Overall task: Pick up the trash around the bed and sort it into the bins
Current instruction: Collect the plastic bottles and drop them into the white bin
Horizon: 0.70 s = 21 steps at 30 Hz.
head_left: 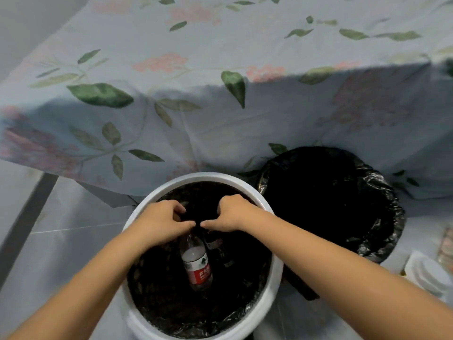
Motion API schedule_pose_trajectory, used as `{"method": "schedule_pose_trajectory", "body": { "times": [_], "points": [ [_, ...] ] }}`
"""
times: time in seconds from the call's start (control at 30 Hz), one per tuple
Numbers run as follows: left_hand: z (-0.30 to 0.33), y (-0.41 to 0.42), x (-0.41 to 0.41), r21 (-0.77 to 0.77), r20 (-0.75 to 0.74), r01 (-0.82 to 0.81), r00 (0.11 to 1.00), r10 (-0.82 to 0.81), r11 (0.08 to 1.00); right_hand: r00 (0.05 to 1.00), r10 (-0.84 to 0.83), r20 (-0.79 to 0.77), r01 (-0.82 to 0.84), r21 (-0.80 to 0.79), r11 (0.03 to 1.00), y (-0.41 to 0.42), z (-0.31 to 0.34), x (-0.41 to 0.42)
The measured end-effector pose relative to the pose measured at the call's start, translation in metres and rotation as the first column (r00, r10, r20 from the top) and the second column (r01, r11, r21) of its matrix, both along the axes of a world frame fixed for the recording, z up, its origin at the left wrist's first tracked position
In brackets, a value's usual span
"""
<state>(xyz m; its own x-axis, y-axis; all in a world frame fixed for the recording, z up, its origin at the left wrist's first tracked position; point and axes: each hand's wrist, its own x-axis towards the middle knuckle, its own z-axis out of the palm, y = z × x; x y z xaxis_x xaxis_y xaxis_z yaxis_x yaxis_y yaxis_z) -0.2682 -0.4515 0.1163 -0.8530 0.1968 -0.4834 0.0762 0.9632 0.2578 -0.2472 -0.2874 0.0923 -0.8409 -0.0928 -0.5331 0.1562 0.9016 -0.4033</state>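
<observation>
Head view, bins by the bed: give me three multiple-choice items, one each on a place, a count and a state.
1. Where is the bottle?
A. in the white bin
B. on the bed
C. on the floor

2. How many bins have black bags?
A. one
B. two
C. three

3. How are the hands?
A. flat on the bed
B. fingers curled, over the white bin
C. at the person's sides

Answers: 1 A, it lies inside the white rim. 2 B, the white bin and the bin beside it. 3 B, left hand and right hand meet there.

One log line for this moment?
hands: left, right over white bin | grasp: unclear | inside: bottle | second bin: black-lined
</observation>
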Motion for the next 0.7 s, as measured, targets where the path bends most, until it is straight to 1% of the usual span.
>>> {"method": "schedule_pose_trajectory", "body": {
  "times": [0.07,0.13,0.2,0.27,0.3,0.37,0.47,0.53,0.63,0.7],
  "points": [
    [0.032,0.003,0.008,0.114,-0.120,0.070,0.991,-0.056,0.991,0.976,0.060,-0.211,-0.082,-0.096,0.992,0.023,0.036,0.019],
    [0.058,0.016,0.016,0.161,-0.210,0.169,0.968,-0.134,0.972,0.916,0.040,-0.398,-0.108,-0.151,0.983,0.052,0.065,0.044],
    [0.072,0.041,0.020,0.165,-0.286,0.273,0.933,-0.219,0.948,0.854,0.015,-0.520,-0.078,-0.100,0.992,0.087,0.084,0.072],
    [0.078,0.081,0.024,0.144,-0.337,0.393,0.882,-0.328,0.908,0.821,-0.024,-0.570,0.014,-0.022,1.000,0.127,0.090,0.100],
    [0.079,0.105,0.028,0.113,-0.361,0.465,0.842,-0.400,0.878,0.819,-0.045,-0.572,0.075,0.030,0.997,0.148,0.089,0.115],
    [0.079,0.160,0.041,0.032,-0.413,0.621,0.722,-0.555,0.783,0.826,-0.105,-0.554,0.218,0.142,0.966,0.194,0.082,0.152],
    [0.079,0.250,0.079,-0.091,-0.473,0.804,0.484,-0.736,0.587,0.831,-0.259,-0.493,0.430,0.272,0.861,0.258,0.063,0.217],
    [0.073,0.310,0.108,-0.134,-0.466,0.876,0.356,-0.810,0.463,0.815,-0.386,-0.431,0.537,0.315,0.782,0.294,0.049,0.261],
    [0.052,0.390,0.150,-0.187,-0.374,0.932,0.224,-0.900,0.310,0.721,-0.586,-0.370,0.690,0.303,0.657,0.337,0.027,0.329],
    [0.034,0.434,0.178,-0.230,-0.341,0.948,0.133,-0.931,0.220,0.667,-0.679,-0.306,0.743,0.341,0.576,0.360,0.010,0.372]
  ]
}}
